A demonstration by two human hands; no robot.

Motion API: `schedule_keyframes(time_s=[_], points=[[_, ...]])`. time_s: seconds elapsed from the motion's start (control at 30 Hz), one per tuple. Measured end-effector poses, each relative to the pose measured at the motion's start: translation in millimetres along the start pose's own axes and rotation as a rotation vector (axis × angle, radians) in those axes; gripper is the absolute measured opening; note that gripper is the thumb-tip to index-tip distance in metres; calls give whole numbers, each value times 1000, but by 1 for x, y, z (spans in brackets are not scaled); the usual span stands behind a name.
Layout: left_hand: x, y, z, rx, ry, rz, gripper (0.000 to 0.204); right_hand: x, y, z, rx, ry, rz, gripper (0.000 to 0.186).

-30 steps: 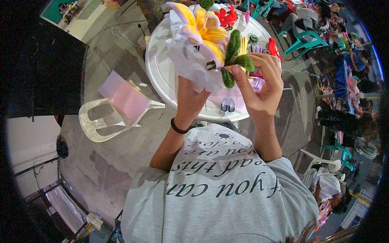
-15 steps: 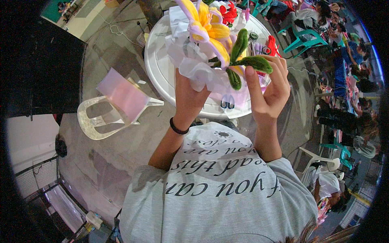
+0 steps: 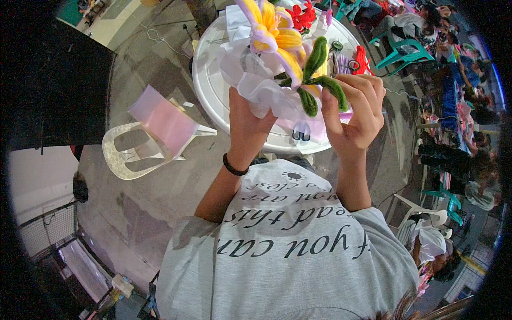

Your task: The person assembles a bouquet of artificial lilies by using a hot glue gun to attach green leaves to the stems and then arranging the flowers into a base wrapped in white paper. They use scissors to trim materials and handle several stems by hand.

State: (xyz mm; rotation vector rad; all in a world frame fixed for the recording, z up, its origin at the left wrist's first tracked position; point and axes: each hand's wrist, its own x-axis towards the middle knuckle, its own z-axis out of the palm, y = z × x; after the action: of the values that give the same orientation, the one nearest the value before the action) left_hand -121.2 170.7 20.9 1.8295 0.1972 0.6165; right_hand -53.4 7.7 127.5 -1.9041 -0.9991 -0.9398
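Note:
My left hand (image 3: 250, 122) grips a fuzzy yellow and lilac flower (image 3: 282, 40) by its lower part, its fingers mostly behind ruffled white wrapping (image 3: 256, 96). My right hand (image 3: 354, 109) is curled at the end of a green fuzzy leaf (image 3: 333, 88), thumb and fingers around its tip. Other green leaves (image 3: 314, 56) fan out below the yellow petals. Beneath, on the round white table (image 3: 210, 90), lie scissors with dark handles (image 3: 300, 134), red fuzzy stems (image 3: 361, 60), a red flower (image 3: 301, 18) and a small roll (image 3: 336, 46).
A white plastic chair (image 3: 120, 160) with a pink sheet (image 3: 160, 117) stands at left, beside a large black panel (image 3: 58, 101). A cable (image 3: 160, 34) lies on the floor. Several people (image 3: 416, 21) and teal chairs (image 3: 405, 50) crowd the right side.
The flower and leaves have shifted slightly right and up. My right hand has moved rightward with the leaf, now more curled around its tip; my left hand has risen slightly.

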Motion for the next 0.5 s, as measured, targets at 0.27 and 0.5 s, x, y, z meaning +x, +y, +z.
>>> schedule_keyframes(time_s=[0.27, 0.5], points=[[2, -1, 1, 18, 20, 3, 57, -2, 5, 1, -12, -23, -39, 26], [0, 3, 2, 17, 29, -46, 57, -3, 9, -2, -48, -46, -77, 27]])
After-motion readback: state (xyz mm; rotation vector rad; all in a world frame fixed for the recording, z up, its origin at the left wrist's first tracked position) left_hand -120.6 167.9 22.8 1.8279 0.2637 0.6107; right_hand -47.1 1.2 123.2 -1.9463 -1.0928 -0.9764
